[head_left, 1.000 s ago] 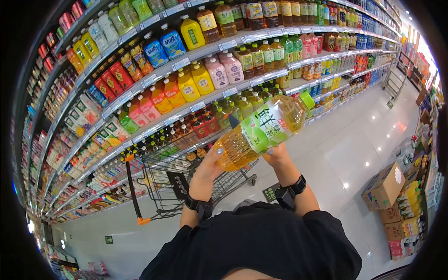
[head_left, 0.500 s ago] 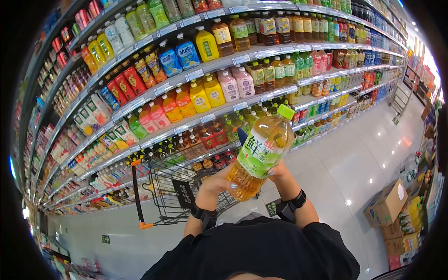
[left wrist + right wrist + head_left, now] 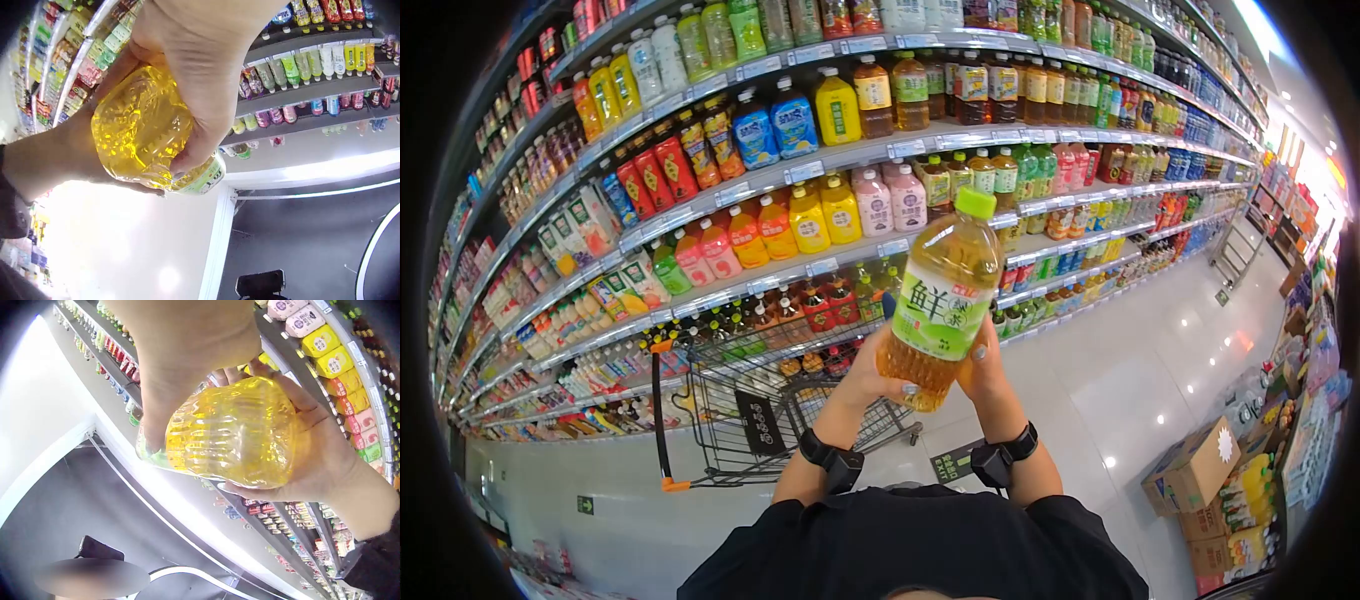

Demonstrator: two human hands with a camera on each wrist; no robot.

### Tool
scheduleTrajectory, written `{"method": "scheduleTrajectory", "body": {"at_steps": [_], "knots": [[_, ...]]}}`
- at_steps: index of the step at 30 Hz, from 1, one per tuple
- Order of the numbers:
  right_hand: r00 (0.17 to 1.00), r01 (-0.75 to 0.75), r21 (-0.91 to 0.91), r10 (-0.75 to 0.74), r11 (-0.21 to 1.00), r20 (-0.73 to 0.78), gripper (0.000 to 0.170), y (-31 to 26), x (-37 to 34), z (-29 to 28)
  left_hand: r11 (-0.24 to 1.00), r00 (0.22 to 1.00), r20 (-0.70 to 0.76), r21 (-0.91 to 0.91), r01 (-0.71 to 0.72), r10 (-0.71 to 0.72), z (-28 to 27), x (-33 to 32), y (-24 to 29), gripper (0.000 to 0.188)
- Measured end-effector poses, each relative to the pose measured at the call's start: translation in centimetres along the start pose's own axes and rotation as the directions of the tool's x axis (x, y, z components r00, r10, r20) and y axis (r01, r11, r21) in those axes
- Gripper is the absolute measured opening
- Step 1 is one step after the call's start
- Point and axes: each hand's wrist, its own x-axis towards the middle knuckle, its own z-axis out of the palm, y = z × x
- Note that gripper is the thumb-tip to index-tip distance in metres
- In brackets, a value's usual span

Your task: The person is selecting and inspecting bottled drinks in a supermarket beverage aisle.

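Observation:
A large bottle (image 3: pixel 945 300) of amber drink, with a green cap and a green-and-white label, stands nearly upright between both hands in the head view. The left hand (image 3: pixel 868 370) grips its lower left side, and the right hand (image 3: pixel 982 368) holds its right side with the thumb on the front. In the left wrist view the left hand (image 3: pixel 194 75) curls round the bottle (image 3: pixel 144 131), thumb near the label. The right wrist view shows the bottle's ribbed base (image 3: pixel 234 434) with the right hand (image 3: pixel 181 362) around it. Fingers behind the bottle are partly hidden.
A black wire shopping cart (image 3: pixel 758 425) with orange handle ends stands at the left, beside long shelves (image 3: pixel 840 155) of bottled drinks. Cardboard boxes (image 3: pixel 1195 468) are stacked at the right. A metal step ladder (image 3: pixel 1238 250) stands farther down the aisle.
The bottle has turned from a rightward tilt to nearly upright, its cap moving up and left. Both hands still hold it, and the label faces the head camera more squarely.

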Motion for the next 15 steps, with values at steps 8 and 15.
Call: {"method": "scheduleTrajectory", "body": {"at_steps": [8,15], "knots": [[0.988,0.086,-0.129,-0.101,0.988,-0.12,0.092,0.7,-1.7,-0.9,0.661,0.966,0.018,0.726,-0.189,0.257,4.1,2.4,2.9,0.071],[0.987,0.086,0.206,-0.111,0.975,0.113,0.097,-1.1,-0.3,-0.8,0.552,0.917,0.223,0.743,-0.379,0.331,2.3,2.1,2.2,0.061]]}}
